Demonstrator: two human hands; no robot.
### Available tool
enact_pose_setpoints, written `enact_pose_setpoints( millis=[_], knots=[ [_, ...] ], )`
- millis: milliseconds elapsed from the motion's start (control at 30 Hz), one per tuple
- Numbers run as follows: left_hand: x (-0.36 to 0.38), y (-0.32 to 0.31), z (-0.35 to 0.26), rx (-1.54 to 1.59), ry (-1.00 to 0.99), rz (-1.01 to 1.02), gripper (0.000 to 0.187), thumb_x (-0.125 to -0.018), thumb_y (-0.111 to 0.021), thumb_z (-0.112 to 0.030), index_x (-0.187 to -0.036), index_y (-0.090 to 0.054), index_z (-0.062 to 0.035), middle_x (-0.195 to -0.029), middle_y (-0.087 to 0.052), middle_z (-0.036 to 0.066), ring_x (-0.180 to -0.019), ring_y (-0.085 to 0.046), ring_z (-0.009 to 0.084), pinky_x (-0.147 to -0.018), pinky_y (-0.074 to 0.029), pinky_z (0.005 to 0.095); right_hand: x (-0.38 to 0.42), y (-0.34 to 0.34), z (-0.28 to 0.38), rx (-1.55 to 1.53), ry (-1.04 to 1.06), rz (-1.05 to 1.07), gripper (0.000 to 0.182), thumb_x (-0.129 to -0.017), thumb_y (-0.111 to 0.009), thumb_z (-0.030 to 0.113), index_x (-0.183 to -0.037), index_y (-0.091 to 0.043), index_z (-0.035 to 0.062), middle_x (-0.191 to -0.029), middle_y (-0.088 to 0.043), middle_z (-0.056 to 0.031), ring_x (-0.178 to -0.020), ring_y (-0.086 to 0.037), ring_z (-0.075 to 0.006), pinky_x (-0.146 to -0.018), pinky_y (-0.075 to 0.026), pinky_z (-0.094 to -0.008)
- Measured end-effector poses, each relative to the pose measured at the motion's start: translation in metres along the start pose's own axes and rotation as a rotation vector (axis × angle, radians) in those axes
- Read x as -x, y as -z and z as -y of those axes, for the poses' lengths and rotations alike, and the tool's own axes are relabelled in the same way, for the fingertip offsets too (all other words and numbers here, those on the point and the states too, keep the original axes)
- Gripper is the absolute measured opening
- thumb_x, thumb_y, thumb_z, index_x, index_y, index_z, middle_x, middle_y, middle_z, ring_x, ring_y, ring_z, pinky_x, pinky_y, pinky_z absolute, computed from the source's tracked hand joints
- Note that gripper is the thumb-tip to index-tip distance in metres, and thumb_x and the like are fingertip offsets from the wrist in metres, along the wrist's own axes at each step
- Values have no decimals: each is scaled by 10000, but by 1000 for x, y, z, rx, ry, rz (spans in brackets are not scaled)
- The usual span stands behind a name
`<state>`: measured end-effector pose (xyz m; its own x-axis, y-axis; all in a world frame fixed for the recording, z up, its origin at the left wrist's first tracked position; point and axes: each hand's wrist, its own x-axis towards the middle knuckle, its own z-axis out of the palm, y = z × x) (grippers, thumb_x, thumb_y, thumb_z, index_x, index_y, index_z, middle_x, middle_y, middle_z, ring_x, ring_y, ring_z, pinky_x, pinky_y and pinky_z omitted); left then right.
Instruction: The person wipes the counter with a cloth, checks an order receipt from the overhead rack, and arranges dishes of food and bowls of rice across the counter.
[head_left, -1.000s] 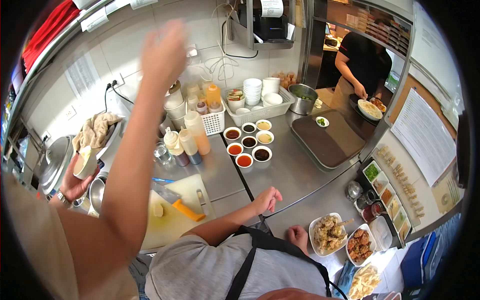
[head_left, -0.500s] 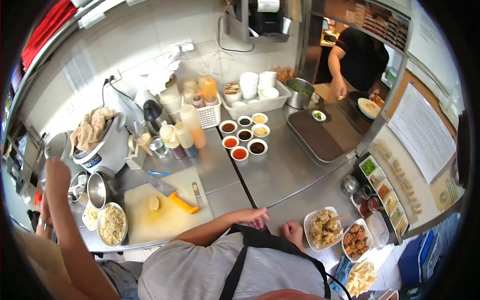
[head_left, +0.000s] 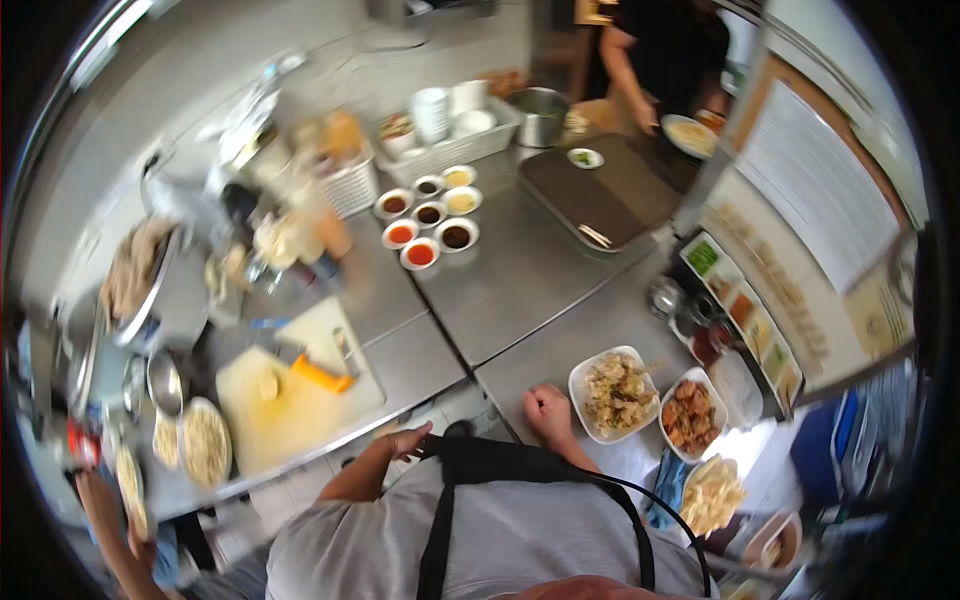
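My left hand [head_left: 405, 441] hangs just off the counter's front edge by the black apron [head_left: 490, 462], fingers apart, holding nothing. Curled into a fist, my right hand [head_left: 548, 412] rests on the steel counter [head_left: 450, 345], beside a white bowl of fried food [head_left: 615, 393]. To its right is a bowl of browned fried pieces [head_left: 692, 414]. A cutting board [head_left: 250, 425] bears an orange-handled knife [head_left: 321, 375] and a small yellowish piece [head_left: 269, 385]. Several small sauce cups [head_left: 430, 214] stand further back.
A co-worker's hand [head_left: 100, 497] is near an oval food dish [head_left: 132, 490] at far left. Another person [head_left: 670, 55] stands behind the brown tray [head_left: 600, 190]. Also in view are blurred bottles, a topping rack [head_left: 745, 300], a pale food pile [head_left: 712, 497] and a cooker [head_left: 175, 300].
The view has shifted. My left hand has moved left and off the counter; my right hand remains closed. The left co-worker's raised arm has come down. Pale sticks now show on the tray.
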<state>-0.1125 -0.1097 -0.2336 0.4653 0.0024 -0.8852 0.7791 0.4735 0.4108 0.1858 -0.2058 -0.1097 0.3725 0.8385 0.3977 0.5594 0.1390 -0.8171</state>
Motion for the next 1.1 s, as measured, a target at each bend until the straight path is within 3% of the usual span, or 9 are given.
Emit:
enact_pose_setpoints(
  millis=[167, 433, 500, 633, 733, 767, 867, 967, 1100],
  knots=[
    [22, -44, 71, 168, 431, -127, 811, -633, -166, -765, -1291, -118, -293, -1297, -243, 140, -1198, -195, 322, -898, -187, 530, 0, 0, 1, 47, 49, 90, 199, -724, -488, 63, -552, -417, -8, -550, -424, -125, -511, -406, -256, -481, -324, -332],
    [69, -26, 137, 755, 191, -241, 852, -660, -219, -738, -1303, -12, -219, -1052, -504, 207, -986, -477, 338, -824, -291, 523, 2, -3, -17, 87, 56, 167, 238, -765, -461, 109, -561, -431, -10, -562, -441, -110, -520, -426, -221, -504, -348, -318],
    [96, -13, 160, 983, -96, -478, 812, -690, -258, -701, -1296, -96, -185, -965, -551, 182, -922, -514, 332, -802, -327, 496, 0, 0, -11, 116, 10, 205, 200, -741, -478, 83, -577, -432, -22, -589, -457, -129, -547, -436, -258, -527, -357, -337],
    [152, 12, 232, 1127, 87, -993, 580, -761, -368, -525, -1128, -408, -77, -758, -569, 109, -696, -550, 250, -531, -436, 418, 2, -7, -10, 110, -39, 128, 246, -752, -474, 85, -549, -384, -20, -566, -431, -125, -524, -411, -248, -498, -333, -351],
    [161, 24, 347, 1315, -319, -1629, 357, -759, -439, -414, -946, -489, -114, -887, -548, 128, -697, -548, 271, -565, -433, 397, 3, -10, -14, 197, 26, 103, 276, -741, -498, 108, -525, -376, -14, -549, -430, -141, -502, -416, -267, -472, -325, -370],
    [134, 57, 418, 916, -201, -1923, 431, -682, -529, -3, -1092, -417, -71, -836, -497, 143, -615, -525, 223, -407, -439, 312, 0, -12, -12, 240, 29, 58, 279, -736, -505, 116, -522, -381, -12, -544, -431, -146, -493, -417, -277, -466, -325, -376],
    [216, 65, 455, 1977, -823, -1751, 457, -736, -429, -430, -1137, -374, -218, -1049, -434, 133, -745, -510, 289, -546, -413, 414, -3, -16, -6, 396, -5, -8, 264, -708, -522, 142, -506, -421, 5, -518, -433, -174, -466, -420, -340, -444, -324, -417],
    [297, 64, 400, 1810, -701, -1987, 415, -733, -411, -410, -1078, -400, -180, -862, -488, 82, -582, -439, 181, -455, -318, 295, -8, -21, 9, 534, -172, -75, 280, -707, -511, 207, -531, -463, -6, -531, -468, -193, -486, -462, -357, -462, -355, -416],
    [341, 91, 371, 1611, -808, -1829, 529, -761, -382, -527, -1133, -380, -151, -881, -485, 81, -704, -470, 197, -594, -381, 304, -9, -36, 29, 623, -270, -234, 294, -712, -508, 234, -534, -456, 6, -552, -481, -179, -525, -485, -355, -482, -371, -422]
  ],
)
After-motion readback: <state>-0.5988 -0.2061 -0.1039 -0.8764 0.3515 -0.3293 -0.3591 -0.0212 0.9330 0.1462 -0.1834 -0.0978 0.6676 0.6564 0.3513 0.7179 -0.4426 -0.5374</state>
